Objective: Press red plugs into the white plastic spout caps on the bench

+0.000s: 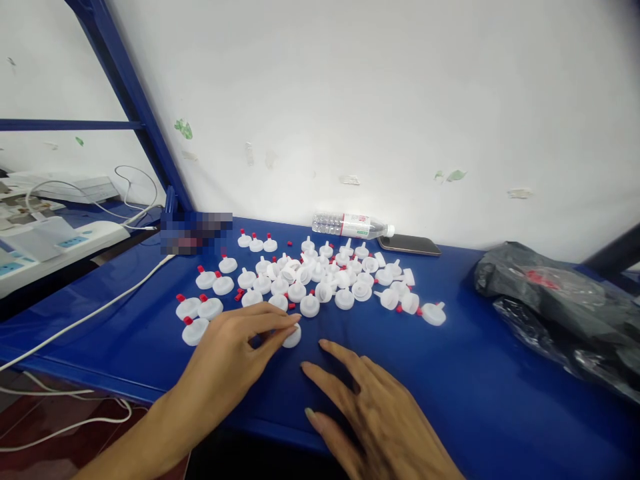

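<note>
My left hand (235, 343) is closed in a pinch at the top of a white nozzle cap (292, 337), which sits near the front of the blue table. The fingertips hide the tip of its spout. Just to the right, my right hand (373, 400) is open, fingers apart over the tabletop, holding nothing. Beyond both hands spreads a loose pile of white nozzle caps (309, 306), some upright and some on their sides. Small red tips (292, 306) lie among them. Left of the pile stand several white caps with red tips fitted (210, 308).
A clear plastic bottle (355, 225) lies by the wall, with a dark phone (410, 245) beside it. To the right is a grey plastic bag (555, 300). A white cable (95, 311) crosses the table's left side near a power strip (100, 237).
</note>
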### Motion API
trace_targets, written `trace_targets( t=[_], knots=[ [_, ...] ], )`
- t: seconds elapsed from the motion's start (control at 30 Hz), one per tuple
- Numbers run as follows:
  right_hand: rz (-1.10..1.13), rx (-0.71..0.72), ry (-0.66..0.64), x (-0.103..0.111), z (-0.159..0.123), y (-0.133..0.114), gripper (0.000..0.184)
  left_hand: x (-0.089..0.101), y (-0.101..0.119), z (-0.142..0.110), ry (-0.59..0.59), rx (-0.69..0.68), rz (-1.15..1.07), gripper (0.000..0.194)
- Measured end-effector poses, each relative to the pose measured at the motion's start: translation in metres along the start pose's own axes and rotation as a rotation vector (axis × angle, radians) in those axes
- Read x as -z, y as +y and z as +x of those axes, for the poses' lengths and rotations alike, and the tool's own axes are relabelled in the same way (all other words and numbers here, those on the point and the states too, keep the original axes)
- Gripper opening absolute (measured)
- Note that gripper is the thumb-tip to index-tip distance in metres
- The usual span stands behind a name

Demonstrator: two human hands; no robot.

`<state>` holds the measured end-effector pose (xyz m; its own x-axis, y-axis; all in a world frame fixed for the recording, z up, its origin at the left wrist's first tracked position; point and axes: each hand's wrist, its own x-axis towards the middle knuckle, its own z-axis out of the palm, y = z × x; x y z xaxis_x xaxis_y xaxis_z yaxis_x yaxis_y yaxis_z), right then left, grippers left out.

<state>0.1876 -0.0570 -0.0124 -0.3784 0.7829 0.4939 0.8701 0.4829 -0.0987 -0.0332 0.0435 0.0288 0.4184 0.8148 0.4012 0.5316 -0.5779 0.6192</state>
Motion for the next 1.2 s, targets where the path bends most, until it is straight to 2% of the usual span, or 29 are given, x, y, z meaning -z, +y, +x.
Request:
trace_targets(
  t=[0.1, 0.23, 0.4, 0.53, 0.6, 0.7, 0.77, 0.9, 1.0, 1.1, 1.2],
  knots=[
    [0.005, -0.006, -0.019, 0.001, 0.0, 0.0, 0.043, 0.012, -0.011, -0.002, 0.067, 0.008, 0.166, 0.016],
    [0.02, -0.02, -0.025, 0.003, 0.002, -0.001, 0.042, 0.025, -0.02, -0.005, 0.12, 0.044, 0.374, 0.025],
    [0.027, -0.035, -0.037, 0.004, 0.003, -0.002, 0.042, 0.032, -0.02, -0.007, 0.073, 0.19, 0.608, 0.033],
    [0.027, -0.043, -0.042, 0.007, 0.003, -0.002, 0.042, 0.033, -0.015, -0.01, 0.032, 0.215, 0.701, 0.041],
    [0.037, -0.033, -0.069, 0.009, 0.003, -0.002, 0.043, 0.032, -0.011, -0.011, 0.07, 0.163, 0.704, 0.042],
    [0.055, -0.015, -0.109, 0.011, 0.002, -0.002, 0.045, 0.026, -0.003, -0.006, 0.179, 0.002, 0.683, 0.04],
    [0.055, -0.021, -0.103, 0.009, 0.002, -0.002, 0.044, 0.019, 0.0, -0.001, 0.191, -0.087, 0.661, 0.036],
    [0.061, -0.033, -0.048, 0.005, 0.002, -0.002, 0.041, 0.008, -0.003, 0.008, 0.052, -0.099, 0.631, 0.03],
    [0.068, -0.048, -0.044, 0.005, 0.001, -0.003, 0.046, 0.007, -0.007, 0.005, 0.001, -0.074, 0.581, 0.027],
    [0.06, -0.091, -0.055, 0.006, 0.001, -0.004, 0.061, 0.008, -0.002, -0.003, -0.049, -0.044, 0.419, 0.022],
    [0.059, -0.076, -0.032, 0.005, 0.001, -0.005, 0.07, 0.005, 0.013, -0.008, -0.172, -0.042, 0.182, 0.016]
  ],
)
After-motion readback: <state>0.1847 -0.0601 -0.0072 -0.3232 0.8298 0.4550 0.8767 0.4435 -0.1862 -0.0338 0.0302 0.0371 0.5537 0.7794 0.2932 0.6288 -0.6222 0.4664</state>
